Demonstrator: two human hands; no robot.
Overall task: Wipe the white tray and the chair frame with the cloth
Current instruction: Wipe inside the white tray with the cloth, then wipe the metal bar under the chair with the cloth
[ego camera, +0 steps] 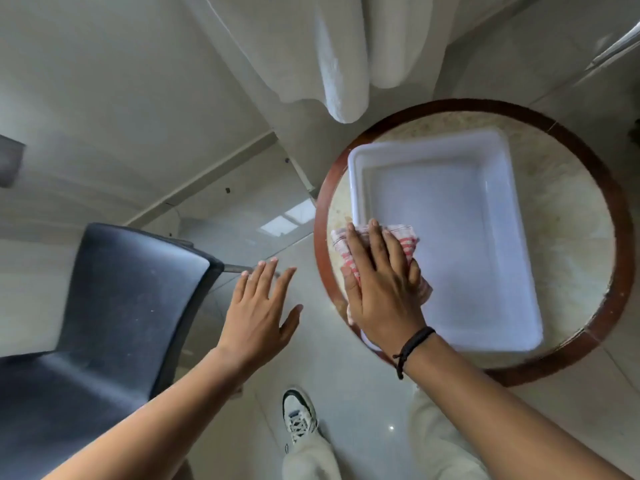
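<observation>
A white rectangular tray (460,216) sits on a small round table (620,237) at the right. My right hand (381,285) lies flat on a red-and-white checked cloth (403,239), pressing it over the tray's near left rim and inner wall. A black cord is around that wrist. My left hand (261,313) hovers open with fingers spread, holding nothing, in the gap between the table and a dark upholstered chair (138,299). A thin metal bar of the chair frame (235,269) pokes out just beyond the left fingertips.
White curtains (346,64) hang down at the top centre. The floor is glossy pale tile (363,410). My white sneaker (299,420) and light trouser legs show at the bottom, between chair and table. A window track runs along the wall behind.
</observation>
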